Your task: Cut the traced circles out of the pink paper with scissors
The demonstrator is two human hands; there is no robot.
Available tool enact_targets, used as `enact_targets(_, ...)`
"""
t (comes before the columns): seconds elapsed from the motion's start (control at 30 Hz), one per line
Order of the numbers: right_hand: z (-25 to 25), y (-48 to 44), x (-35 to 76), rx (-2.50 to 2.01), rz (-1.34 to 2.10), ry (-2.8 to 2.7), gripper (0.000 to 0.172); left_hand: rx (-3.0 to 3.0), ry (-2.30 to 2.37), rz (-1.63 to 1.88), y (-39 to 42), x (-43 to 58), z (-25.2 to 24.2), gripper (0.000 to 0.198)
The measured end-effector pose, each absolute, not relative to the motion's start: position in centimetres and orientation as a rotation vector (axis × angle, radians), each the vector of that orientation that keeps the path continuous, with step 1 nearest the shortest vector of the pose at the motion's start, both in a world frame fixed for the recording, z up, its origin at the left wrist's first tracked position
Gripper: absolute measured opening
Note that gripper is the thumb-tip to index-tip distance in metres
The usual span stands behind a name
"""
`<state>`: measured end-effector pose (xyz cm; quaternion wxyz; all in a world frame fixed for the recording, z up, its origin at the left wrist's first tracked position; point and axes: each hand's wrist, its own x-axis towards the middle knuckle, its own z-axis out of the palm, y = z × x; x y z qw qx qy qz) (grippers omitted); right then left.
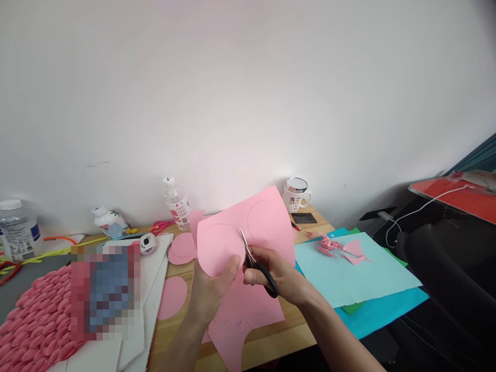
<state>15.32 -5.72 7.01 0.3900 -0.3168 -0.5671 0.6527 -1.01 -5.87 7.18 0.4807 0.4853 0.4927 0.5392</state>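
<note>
A pink paper sheet [267,206] with drawn circle outlines is held up above the wooden table. My left hand [217,289] grips its lower left part, thumb on the front and the other fingers hidden behind. In my right hand [271,271] are black-handled scissors [267,279], their blades parted at the paper beside the left circle outline. Cut pink circles [173,298] lie left of my left hand, and more pink paper [251,305] lies beneath my hands.
A clear bottle [177,204] and a white mug [296,196] stand near the wall. Pink scraps [329,245] lie on light blue paper [364,284] at right. A pink braided piece [42,315] and white boards [151,305] are at left.
</note>
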Motion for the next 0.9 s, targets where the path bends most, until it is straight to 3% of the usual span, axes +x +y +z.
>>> enact_targets(0.9, 7.52, -5.35, 15.67, -0.853, 1.635, -1.429, 0.042, 1.216, 1.215, 1.254, -5.67, -0.83, 7.72, 0.032)
